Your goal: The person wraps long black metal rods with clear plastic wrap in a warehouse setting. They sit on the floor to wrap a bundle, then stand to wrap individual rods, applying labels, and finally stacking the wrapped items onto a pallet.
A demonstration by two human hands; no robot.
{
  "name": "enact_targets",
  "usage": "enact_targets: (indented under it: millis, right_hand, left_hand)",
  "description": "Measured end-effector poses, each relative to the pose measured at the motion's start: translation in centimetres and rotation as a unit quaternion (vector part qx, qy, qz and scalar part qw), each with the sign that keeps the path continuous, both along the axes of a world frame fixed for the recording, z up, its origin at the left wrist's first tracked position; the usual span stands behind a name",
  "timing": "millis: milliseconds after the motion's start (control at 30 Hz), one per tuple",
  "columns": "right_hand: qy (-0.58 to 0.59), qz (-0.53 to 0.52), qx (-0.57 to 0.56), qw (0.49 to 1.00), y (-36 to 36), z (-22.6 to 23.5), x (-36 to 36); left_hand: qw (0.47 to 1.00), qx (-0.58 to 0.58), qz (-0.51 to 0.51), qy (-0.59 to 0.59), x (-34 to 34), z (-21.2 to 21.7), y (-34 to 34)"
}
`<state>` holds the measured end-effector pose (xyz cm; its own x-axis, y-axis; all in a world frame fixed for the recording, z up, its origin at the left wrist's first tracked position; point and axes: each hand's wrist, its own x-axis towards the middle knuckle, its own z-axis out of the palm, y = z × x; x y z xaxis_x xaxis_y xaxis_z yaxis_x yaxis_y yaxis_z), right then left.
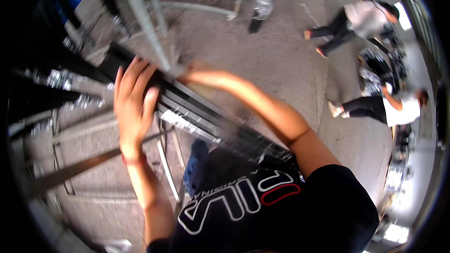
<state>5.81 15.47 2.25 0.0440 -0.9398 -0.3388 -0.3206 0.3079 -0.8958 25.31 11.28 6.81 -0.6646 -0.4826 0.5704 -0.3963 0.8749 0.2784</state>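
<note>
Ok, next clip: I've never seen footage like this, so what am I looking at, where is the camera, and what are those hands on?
This is one wide fisheye view from a camera worn on a person's head, looking down, so straight edges bend. The left hand lies flat with spread fingers on a bundle of long black bars, some with shiny wrapping. The right hand reaches to the bundle's far side beside a grey metal post; its grip is blurred. Below is a grey floor. Two other people bend over similar piles at right.
</note>
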Motion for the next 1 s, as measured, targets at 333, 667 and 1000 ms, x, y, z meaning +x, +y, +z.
enact_targets:
  millis: [333, 667, 1000]
  right_hand:
    - [0.035, 0.072, -0.106, 0.991, -2.3, 9.3, -0.7]
    - [0.475, 0.207, -0.375, 0.768, -1.1, 10.0, 8.8]
    - [0.142, 0.213, 0.026, 0.966, -6.2, -0.7, 2.6]
  left_hand:
    - [0.994, 0.005, -0.001, 0.108, 0.5, -4.0, -0.6]
    - [0.646, 0.632, 0.042, 0.426, 2.1, 0.5, 7.1]
    - [0.615, 0.545, 0.081, 0.564, 4.2, -7.8, 8.4]
